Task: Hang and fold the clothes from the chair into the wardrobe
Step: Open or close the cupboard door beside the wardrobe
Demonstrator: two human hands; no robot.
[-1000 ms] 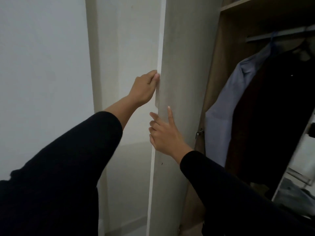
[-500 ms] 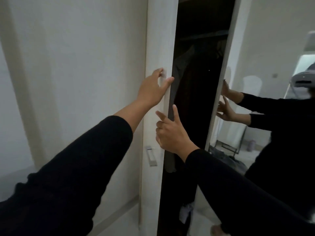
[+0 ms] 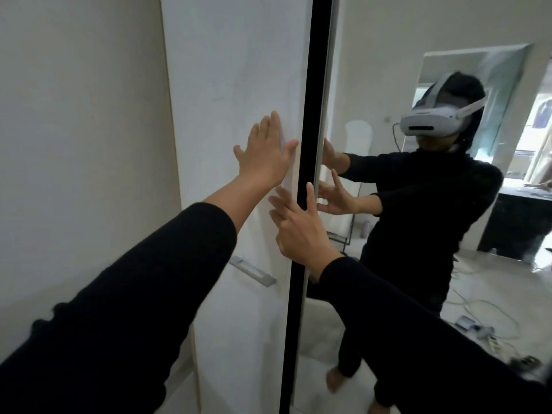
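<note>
- Left hand (image 3: 264,153) spread flat, palm pressed on the white wardrobe door (image 3: 239,85), gripping nothing.
- Right hand (image 3: 298,225) just below it, fingers (image 3: 310,196) splayed open across the door's right edge and the dark gap (image 3: 310,85).
- Mirrored door (image 3: 388,40) to the right.
- Metal handle (image 3: 254,271) lower left of both hands.

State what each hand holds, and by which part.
Nothing is gripped. The left hand lies flat on the white door; the right hand presses open-fingered at its edge beside the gap.
</note>
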